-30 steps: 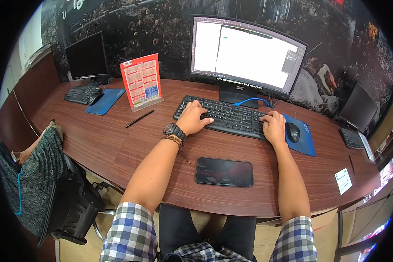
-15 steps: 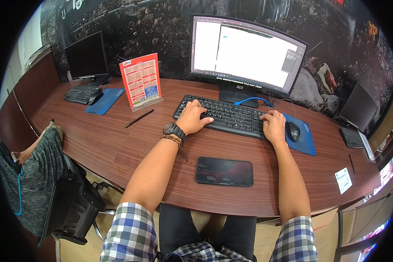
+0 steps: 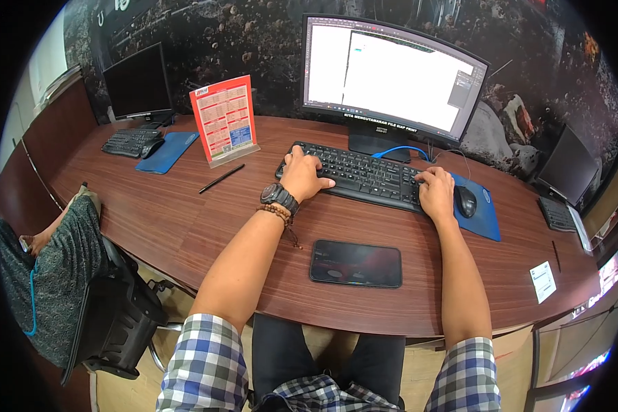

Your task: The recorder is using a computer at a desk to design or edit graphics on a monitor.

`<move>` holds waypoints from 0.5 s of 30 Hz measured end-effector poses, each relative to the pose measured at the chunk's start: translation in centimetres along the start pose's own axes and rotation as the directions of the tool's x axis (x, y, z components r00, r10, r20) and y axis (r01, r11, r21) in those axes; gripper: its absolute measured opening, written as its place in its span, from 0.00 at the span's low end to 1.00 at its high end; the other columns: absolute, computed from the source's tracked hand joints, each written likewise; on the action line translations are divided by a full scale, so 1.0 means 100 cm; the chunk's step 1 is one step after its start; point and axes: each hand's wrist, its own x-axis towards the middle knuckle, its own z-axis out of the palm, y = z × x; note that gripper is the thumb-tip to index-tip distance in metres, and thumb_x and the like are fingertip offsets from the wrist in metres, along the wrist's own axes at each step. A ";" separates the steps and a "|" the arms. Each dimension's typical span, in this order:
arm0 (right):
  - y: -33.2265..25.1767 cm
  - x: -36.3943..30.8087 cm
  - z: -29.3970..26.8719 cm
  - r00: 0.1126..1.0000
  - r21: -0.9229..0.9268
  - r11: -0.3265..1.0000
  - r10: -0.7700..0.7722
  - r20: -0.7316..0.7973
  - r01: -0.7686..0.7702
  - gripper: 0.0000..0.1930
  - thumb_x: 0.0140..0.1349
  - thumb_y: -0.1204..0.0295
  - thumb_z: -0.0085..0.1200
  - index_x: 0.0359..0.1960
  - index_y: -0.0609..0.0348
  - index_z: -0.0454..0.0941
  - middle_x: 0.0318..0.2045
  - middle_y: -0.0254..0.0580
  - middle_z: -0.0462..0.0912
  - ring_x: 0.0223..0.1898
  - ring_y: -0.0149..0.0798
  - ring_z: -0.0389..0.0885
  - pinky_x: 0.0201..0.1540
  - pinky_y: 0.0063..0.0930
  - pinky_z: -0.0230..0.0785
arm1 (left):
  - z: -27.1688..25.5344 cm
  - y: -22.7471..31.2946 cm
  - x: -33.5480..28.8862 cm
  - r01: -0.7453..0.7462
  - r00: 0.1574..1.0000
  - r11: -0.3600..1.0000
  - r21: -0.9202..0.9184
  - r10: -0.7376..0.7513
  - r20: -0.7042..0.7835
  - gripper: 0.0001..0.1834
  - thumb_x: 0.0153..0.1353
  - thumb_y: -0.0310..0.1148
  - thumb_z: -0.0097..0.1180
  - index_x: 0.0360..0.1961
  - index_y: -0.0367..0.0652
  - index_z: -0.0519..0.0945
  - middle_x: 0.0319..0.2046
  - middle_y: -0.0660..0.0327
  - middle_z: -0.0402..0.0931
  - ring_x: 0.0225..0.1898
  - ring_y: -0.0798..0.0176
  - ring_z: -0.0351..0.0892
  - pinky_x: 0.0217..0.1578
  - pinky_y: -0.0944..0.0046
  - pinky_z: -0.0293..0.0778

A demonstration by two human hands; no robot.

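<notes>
A black keyboard (image 3: 364, 182) lies on the brown wooden desk in front of a lit monitor (image 3: 398, 79). My left hand (image 3: 301, 177), with a dark watch and a beaded bracelet at its wrist, rests on the keyboard's left end, thumb stretched out along the lower keys. Slightly bent fingers of my right hand (image 3: 436, 193) touch the keys at the right end. Neither hand grips anything. Just right of that hand, a black mouse (image 3: 465, 202) sits on a blue mouse pad (image 3: 485, 221). Between my forearms lies a dark-screened phone (image 3: 356, 264).
A red-and-white sign in a clear stand (image 3: 225, 123) and a black pen (image 3: 222, 178) are left of the keyboard. Dark monitors (image 3: 137, 82) stand at both sides. A paper slip (image 3: 542, 281) lies at right. Another person's arm (image 3: 44, 237) shows at far left by a black chair (image 3: 120, 309).
The whole view has shifted a little, so the desk and its things appear slightly higher. Both hands stay at the same places on the keyboard.
</notes>
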 end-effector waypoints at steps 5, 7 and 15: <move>-0.002 0.002 0.002 1.000 -0.012 1.000 -0.011 -0.004 0.011 0.10 0.57 0.77 0.55 0.36 0.50 0.88 0.46 0.41 0.80 0.55 0.48 0.73 0.61 0.47 0.60 | 0.000 -0.002 0.001 -0.011 1.000 1.000 0.002 0.011 0.001 0.29 0.51 0.51 0.75 0.43 0.35 0.88 0.53 0.43 0.70 0.56 0.40 0.69 0.60 0.49 0.72; 0.001 0.001 0.002 1.000 -0.006 1.000 -0.001 -0.007 0.001 0.10 0.57 0.77 0.56 0.36 0.50 0.88 0.47 0.41 0.80 0.55 0.48 0.73 0.62 0.47 0.60 | -0.001 0.003 0.002 0.004 1.000 1.000 0.023 -0.004 0.031 0.32 0.51 0.54 0.74 0.46 0.36 0.87 0.56 0.42 0.68 0.59 0.40 0.67 0.60 0.47 0.70; -0.001 0.001 0.003 0.999 -0.021 1.000 0.016 0.043 -0.015 0.09 0.58 0.76 0.55 0.32 0.50 0.89 0.50 0.41 0.80 0.56 0.49 0.72 0.64 0.48 0.58 | 0.011 0.002 -0.005 0.030 0.996 0.996 0.079 -0.023 -0.083 0.40 0.53 0.58 0.70 0.58 0.37 0.79 0.62 0.43 0.62 0.66 0.38 0.57 0.63 0.30 0.56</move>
